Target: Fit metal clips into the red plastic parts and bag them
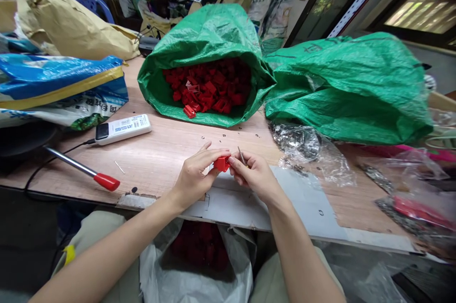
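My left hand (197, 174) is closed around a small red plastic part (222, 164), pinched between thumb and fingers above the table's front edge. Against the right side of that part press the fingertips of my right hand (252, 170). A thin dark metal rod (241, 155) sticks up from between my right fingers; its lower end is hidden, so its kind does not show. Beyond both hands, a green woven sack (206, 32) lies with its mouth toward me, holding many similar red plastic parts (210, 87).
A second green sack (352, 89) and clear bags of small metal pieces (302, 144) lie to the right. At left are a white power bank (123, 129) on a cable and a red-handled lever (107, 182). Below the edge hangs a pale bag (160, 269) with red parts inside.
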### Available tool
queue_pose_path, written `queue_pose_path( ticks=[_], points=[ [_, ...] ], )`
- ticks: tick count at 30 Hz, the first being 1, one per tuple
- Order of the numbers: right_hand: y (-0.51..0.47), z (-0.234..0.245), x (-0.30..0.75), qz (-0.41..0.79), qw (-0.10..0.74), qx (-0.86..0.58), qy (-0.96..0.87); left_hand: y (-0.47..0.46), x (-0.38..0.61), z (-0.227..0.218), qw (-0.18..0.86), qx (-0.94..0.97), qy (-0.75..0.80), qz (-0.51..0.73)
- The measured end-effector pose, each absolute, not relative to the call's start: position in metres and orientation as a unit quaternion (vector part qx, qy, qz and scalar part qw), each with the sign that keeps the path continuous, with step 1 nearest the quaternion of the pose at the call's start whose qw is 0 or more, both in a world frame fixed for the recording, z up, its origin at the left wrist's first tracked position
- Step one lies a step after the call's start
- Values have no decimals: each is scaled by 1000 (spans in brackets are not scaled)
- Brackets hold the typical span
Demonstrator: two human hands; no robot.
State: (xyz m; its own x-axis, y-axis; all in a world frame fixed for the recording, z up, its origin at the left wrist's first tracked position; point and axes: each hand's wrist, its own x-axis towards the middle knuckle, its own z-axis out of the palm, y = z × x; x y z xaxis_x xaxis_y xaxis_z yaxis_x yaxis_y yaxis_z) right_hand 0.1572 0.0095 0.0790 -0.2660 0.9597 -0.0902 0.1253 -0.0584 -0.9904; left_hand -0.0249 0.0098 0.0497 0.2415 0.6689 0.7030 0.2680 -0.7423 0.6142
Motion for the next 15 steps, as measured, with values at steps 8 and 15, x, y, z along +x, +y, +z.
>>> queue_pose_path(
  ticks=[8,15],
  points=[
    [0,65,142,640,422,-445,-463,9,-31,41,148,773,299,539],
    [-5,74,154,800,345,-358,-337,2,-30,48,396,692,314,515]
  ],
)
